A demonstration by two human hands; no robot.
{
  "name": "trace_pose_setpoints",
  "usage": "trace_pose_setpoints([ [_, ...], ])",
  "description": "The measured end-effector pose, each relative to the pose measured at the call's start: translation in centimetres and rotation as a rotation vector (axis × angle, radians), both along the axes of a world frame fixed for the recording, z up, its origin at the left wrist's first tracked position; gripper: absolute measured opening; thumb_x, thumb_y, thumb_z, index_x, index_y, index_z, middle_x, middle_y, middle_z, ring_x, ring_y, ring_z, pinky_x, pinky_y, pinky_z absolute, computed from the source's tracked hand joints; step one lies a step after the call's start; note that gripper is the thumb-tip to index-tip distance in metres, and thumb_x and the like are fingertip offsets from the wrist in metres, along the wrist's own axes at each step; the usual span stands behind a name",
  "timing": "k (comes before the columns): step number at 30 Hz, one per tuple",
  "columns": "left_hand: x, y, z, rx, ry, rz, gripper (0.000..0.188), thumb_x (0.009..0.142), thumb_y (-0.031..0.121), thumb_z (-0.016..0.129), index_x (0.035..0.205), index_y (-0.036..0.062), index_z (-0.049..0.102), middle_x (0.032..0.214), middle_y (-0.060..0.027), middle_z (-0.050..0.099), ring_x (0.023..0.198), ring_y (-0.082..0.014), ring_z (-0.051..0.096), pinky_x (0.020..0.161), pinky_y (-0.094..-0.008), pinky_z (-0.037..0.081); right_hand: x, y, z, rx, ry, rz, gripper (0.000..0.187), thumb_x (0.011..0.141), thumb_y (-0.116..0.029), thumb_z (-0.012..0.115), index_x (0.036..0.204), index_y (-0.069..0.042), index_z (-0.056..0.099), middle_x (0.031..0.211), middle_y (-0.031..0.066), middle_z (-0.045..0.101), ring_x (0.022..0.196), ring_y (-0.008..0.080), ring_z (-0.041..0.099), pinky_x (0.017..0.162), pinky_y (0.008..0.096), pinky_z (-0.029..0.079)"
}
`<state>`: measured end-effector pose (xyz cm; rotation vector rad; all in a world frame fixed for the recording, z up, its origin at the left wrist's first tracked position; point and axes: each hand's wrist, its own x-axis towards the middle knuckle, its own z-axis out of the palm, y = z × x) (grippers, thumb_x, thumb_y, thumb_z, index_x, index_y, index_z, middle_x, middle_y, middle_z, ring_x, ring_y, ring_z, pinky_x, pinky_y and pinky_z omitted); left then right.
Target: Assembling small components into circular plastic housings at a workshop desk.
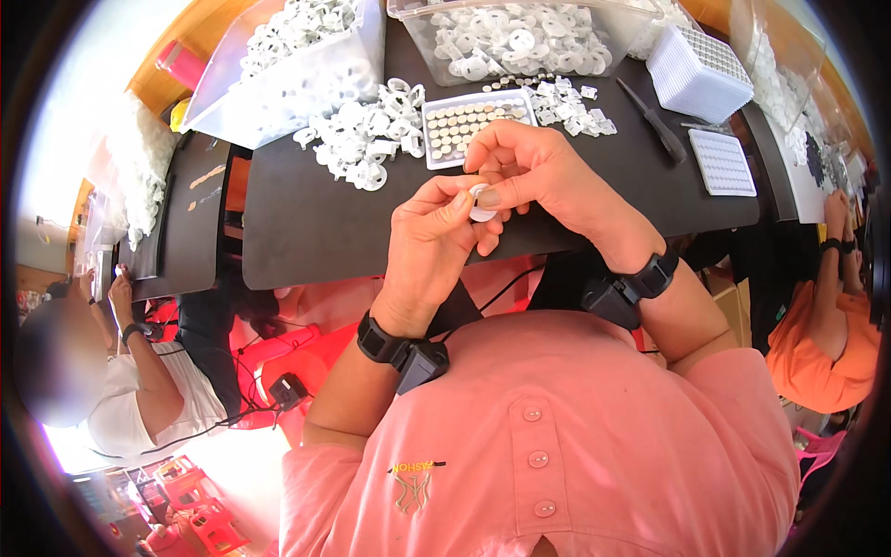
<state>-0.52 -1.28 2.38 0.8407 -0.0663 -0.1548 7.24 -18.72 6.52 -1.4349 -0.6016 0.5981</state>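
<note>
Over the near edge of the dark table, my left hand [429, 237] and my right hand [557, 181] meet around a small round white plastic part [482, 206]. My left thumb and fingers pinch it from the left, and my right thumb presses on its face. My fingers hide some of it. Just beyond them stands a shallow white tray [429, 139] with rows of small beige discs. Left of the tray lies a loose pile of white plastic ring-shaped parts [357, 139]. To its right are flat white pieces [575, 110].
Two clear bins [223, 102] [422, 32] full of white parts stand at the back. A stack of white trays [701, 79], a long dark tool [661, 130] and a single white tray [724, 162] are at right. People [158, 381] [821, 343] sit on both sides.
</note>
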Motion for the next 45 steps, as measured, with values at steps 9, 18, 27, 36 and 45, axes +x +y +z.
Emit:
trace_pose_setpoints([
  [9,0.0,0.3,-0.7,-0.053,0.008,0.012,0.028,0.101,0.023,0.06,0.117,-0.0008,0.06,0.103,-0.0127,0.064,0.083,-0.0234,0.064,0.061,-0.0319,0.043,-2.0,1.2,-0.5,0.0,-0.104,-0.138,0.017,0.089,-0.005,0.069,0.103,-0.001,0.059,0.07,-0.0015,0.052,0.065,0.0067,0.057,0.06,0.0241,0.046],
  [18,0.2,-0.2,-0.8,-0.107,-0.022,0.055,0.026,0.1,0.02,0.061,0.116,0.0001,0.06,0.104,-0.0105,0.066,0.08,-0.0212,0.063,0.063,-0.0319,0.045,-3.0,0.3,-1.7,0.078,-0.174,-0.289,0.021,0.086,-0.004,0.073,0.103,-0.001,0.063,0.078,0.0013,0.062,0.07,0.0066,0.06,0.064,0.0237,0.049],
  [27,-0.7,0.0,0.0,-0.195,0.045,0.098,0.023,0.098,0.013,0.064,0.116,-0.0018,0.062,0.103,-0.0143,0.068,0.076,-0.0216,0.066,0.058,-0.0317,0.052,-2.9,1.1,0.8,-0.044,-0.153,-0.184,0.017,0.084,0.001,0.073,0.095,-0.004,0.06,0.075,-0.001,0.058,0.066,0.0057,0.056,0.062,0.0229,0.046],
  [36,-0.6,7.0,0.6,0.921,-0.134,0.869,0.032,0.077,0.007,0.081,0.107,0.0027,0.07,0.09,-0.0038,0.062,0.073,-0.0119,0.056,0.061,-0.0274,0.047,9.7,0.0,10.2,-0.059,-0.677,-0.516,0.015,0.084,-0.002,0.067,0.099,-0.004,0.065,0.076,-0.0017,0.059,0.063,0.0059,0.052,0.056,0.0212,0.043],
  [45,1.5,9.4,0.1,1.548,-0.342,0.85,0.038,0.07,0.003,0.078,0.107,0.006,0.072,0.094,-0.0084,0.06,0.067,-0.0197,0.056,0.063,-0.0315,0.047,0.5,1.3,5.3,-0.233,-0.933,-0.332,0.008,0.086,-0.006,0.068,0.095,-0.004,0.067,0.077,0.006,0.065,0.065,0.0152,0.061,0.062,0.0298,0.047],
])
